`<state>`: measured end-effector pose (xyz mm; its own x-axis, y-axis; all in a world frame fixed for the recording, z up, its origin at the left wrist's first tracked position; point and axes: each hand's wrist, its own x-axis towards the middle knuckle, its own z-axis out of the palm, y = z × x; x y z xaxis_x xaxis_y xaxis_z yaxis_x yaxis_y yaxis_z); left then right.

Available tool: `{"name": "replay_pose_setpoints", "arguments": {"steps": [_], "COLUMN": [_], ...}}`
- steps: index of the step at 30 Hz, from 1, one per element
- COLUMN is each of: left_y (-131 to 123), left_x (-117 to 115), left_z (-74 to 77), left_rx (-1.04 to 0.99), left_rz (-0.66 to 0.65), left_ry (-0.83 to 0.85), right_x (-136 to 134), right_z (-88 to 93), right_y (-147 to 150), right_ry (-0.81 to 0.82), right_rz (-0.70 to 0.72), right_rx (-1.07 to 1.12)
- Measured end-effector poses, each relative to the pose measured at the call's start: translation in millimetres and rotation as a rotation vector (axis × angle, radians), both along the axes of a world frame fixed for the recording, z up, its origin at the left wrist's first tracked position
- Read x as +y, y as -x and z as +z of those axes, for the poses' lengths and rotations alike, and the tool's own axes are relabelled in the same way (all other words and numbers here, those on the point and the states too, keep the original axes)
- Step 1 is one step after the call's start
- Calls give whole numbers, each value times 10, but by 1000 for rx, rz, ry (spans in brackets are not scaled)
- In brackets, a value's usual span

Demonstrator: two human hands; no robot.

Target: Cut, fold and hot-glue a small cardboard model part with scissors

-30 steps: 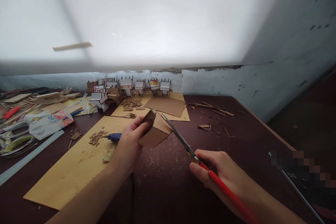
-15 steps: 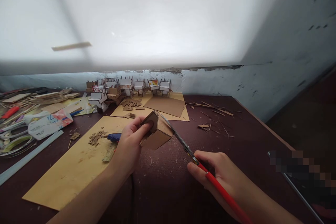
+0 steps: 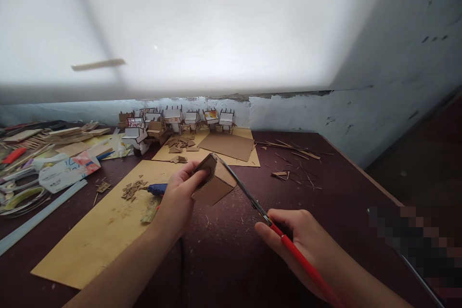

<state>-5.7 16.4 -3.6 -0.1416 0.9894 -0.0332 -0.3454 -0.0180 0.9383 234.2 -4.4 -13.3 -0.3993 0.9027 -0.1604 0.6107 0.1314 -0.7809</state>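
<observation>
**Cardboard piece up off the table, scissors at its edge**

Head view, the only one here. The left hand (image 3: 178, 197) sits just below the middle of the frame. Its fingers are curled tight around a small folded cardboard piece (image 3: 215, 184), with the thumb pressed on the near face. The piece is held up over the dark table (image 3: 325, 187), tilted, with one corner pointing to about 12 o'clock.

At 4 o'clock from the piece is the right hand (image 3: 299, 240), wrapped closed around the red handles of the scissors (image 3: 252, 199). The blades run up toward 10 o'clock and lie right along the piece's right edge, touching it. They look nearly shut, but I can't tell for sure.

At 9 o'clock from the left hand, a blue glue gun (image 3: 157, 188) lies on a yellowish sheet (image 3: 97, 236), near a sprinkle of cardboard bits (image 3: 132, 188). At 12 o'clock, against the wall, stands a row of little cardboard models (image 3: 191, 118), with a flat brown sheet (image 3: 227, 145) in front of them. Thin slivers (image 3: 292, 156) lie scattered at 2 o'clock. A pile of craft clutter (image 3: 54, 163) fills the far 9 o'clock edge.
</observation>
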Motion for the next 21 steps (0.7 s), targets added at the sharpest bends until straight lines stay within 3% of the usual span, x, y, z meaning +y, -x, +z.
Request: {"name": "replay_pose_setpoints", "arguments": {"steps": [15, 21], "left_y": [18, 24], "left_x": [2, -23], "left_z": [-6, 13], "left_rx": [1, 8], "left_rz": [-6, -4], "left_ry": [-12, -52], "right_x": [33, 29], "right_z": [-2, 58], "right_y": [-30, -29], "right_ry": [-135, -78], "right_rz": [27, 82], "right_rx": [-145, -58]}}
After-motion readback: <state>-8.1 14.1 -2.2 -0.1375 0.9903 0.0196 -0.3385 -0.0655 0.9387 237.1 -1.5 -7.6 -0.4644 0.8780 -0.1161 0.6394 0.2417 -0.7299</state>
